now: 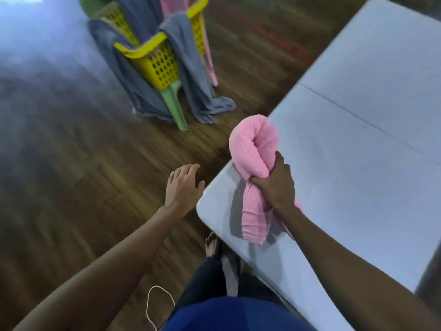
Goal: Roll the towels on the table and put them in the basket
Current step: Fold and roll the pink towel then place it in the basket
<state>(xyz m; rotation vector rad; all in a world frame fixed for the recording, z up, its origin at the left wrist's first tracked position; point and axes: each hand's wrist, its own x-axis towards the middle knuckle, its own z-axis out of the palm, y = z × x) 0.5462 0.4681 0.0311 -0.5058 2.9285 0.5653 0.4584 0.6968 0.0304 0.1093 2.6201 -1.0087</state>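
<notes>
Dark wooden floor [71, 187] fills the left, where a yellow perforated plastic basket [155, 63] stands draped with 2 or 3 grey towels [191, 80] and 1 hanging pink towel [210, 56]; blur blocks a firm count. Left hand [181, 187] is spread, holding nothing. Right hand [274, 185] squeezes 1 rolled pink terry towel [253, 144] at its middle above the white table [358, 163] corner. It looks soft, light and prone to unroll, so that grip suits.

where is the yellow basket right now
In the head view the yellow basket sits upper left of centre on a green chair, grey towels draped over its rim, apart from the table at right.
</notes>
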